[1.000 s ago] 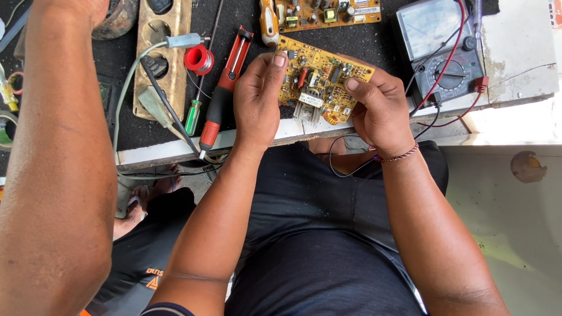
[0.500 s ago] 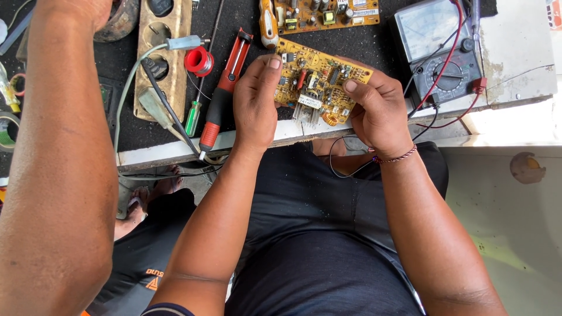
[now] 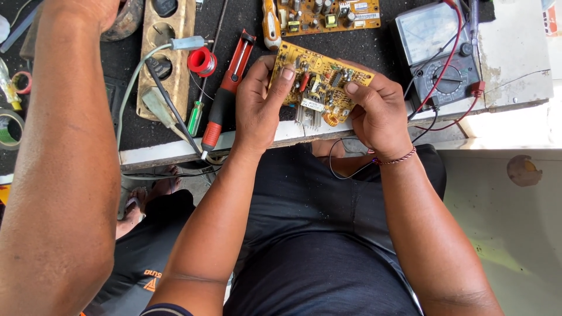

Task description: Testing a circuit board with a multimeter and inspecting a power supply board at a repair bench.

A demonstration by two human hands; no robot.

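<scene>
— Above the tabletop's (image 3: 175, 157) near edge, what is held?
— A flat yellow circuit board (image 3: 319, 82), studded with small parts; left hand (image 3: 260, 105) and right hand (image 3: 377, 114) have fingers clamped on its ends.
— And nearby?
— A red-handled solder pump (image 3: 225, 99), a meter (image 3: 439, 52) with red leads.
</scene>
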